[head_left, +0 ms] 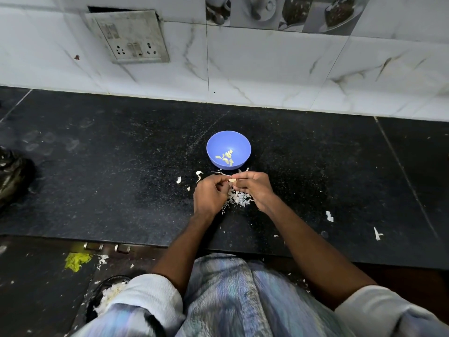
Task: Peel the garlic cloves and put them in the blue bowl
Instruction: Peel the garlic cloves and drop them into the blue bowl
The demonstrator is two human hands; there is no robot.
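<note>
Garlic clove (232,180): held just in front of the blue bowl (239,142), above the black counter (97,181); pinched at the fingertips of the right hand (252,188), with the curled fingers of the left hand (210,193) closed on its other end or on its skin; which cannot be told.

Step in hand, as judged: skin is being pulled from this clove. Next called for: the bared clove to be carried the short way forward and dropped over the near rim.

Peeled cloves (226,158): several lie in the bowl's bottom.

Unpeeled cloves (179,180): a few lie on the counter just left of the hands.

Skins (239,198): heaped under and between the hands; stray flakes to the right. Nothing is seen to stand between clove and bowl.

Wall socket plate (130,36): set in the tiled wall behind.
</note>
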